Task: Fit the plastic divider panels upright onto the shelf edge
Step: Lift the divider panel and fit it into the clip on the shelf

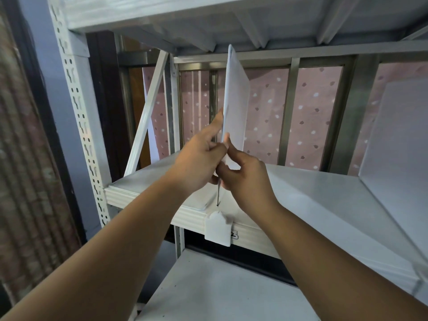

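A white plastic divider panel [236, 98] stands upright on the white metal shelf [324, 193], seen nearly edge-on, its top close under the shelf above. My left hand [199, 161] and my right hand [245, 179] both pinch its front edge low down, one on each side. Below them the panel's white clip [218, 228] hangs over the shelf's front edge [148, 200]. A second divider panel [400, 147] stands upright on the same shelf at the far right.
A perforated white upright post [78, 117] frames the shelf on the left, with a diagonal brace [148, 112] behind. Another shelf [208, 293] lies below and one [162, 12] overhead. Behind is a window with a dotted pink curtain [315, 117].
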### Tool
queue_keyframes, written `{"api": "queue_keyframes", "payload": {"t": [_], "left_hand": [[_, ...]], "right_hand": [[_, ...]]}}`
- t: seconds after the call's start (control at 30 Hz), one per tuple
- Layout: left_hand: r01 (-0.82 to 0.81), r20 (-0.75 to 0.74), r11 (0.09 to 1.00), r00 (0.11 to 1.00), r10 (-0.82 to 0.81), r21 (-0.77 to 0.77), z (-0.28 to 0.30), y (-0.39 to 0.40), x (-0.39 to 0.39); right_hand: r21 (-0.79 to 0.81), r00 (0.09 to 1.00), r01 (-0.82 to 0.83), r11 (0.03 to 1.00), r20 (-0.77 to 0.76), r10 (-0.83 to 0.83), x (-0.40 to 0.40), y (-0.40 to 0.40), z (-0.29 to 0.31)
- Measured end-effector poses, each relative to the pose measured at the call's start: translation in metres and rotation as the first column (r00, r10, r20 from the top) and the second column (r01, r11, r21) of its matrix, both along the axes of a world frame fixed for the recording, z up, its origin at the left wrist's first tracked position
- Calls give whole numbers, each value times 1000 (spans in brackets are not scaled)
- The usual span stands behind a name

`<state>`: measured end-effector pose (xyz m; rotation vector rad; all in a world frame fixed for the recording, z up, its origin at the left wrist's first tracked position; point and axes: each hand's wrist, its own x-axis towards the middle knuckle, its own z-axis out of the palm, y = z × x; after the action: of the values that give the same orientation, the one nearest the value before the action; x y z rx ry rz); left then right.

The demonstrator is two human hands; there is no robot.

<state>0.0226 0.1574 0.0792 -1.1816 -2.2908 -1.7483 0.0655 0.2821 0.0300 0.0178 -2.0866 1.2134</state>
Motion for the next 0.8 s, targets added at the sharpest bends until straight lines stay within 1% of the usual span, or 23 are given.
{"api": "queue_keyframes", "payload": {"t": [0.17, 0.27, 0.37, 0.57, 0.73, 0.8], "left_hand": [[28, 31, 1000, 999, -28, -7, -3, -2, -1], [33, 20, 999, 999, -33, -21, -5, -1, 2], [28, 14, 999, 1000, -28, -25, -7, -1, 5], [14, 7, 1000, 1000, -14, 7, -11, -3, -1], [-54, -81, 998, 995, 52, -24, -13, -4, -1], [-82, -132, 996, 988, 76, -42, -14, -2, 0]], "right_hand": [[38, 999, 40, 998, 5, -40, 7, -2, -1], [29, 1000, 30, 999, -7, -30, 10, -3, -5], [56, 999, 49, 997, -3, -49, 12, -6, -7], [53, 999, 37, 998, 10, -37, 13, -10, -5], [102, 998, 70, 992, -4, -70, 11, -8, -10], [79, 997, 71, 994, -23, -70, 11, -8, -14]]}}
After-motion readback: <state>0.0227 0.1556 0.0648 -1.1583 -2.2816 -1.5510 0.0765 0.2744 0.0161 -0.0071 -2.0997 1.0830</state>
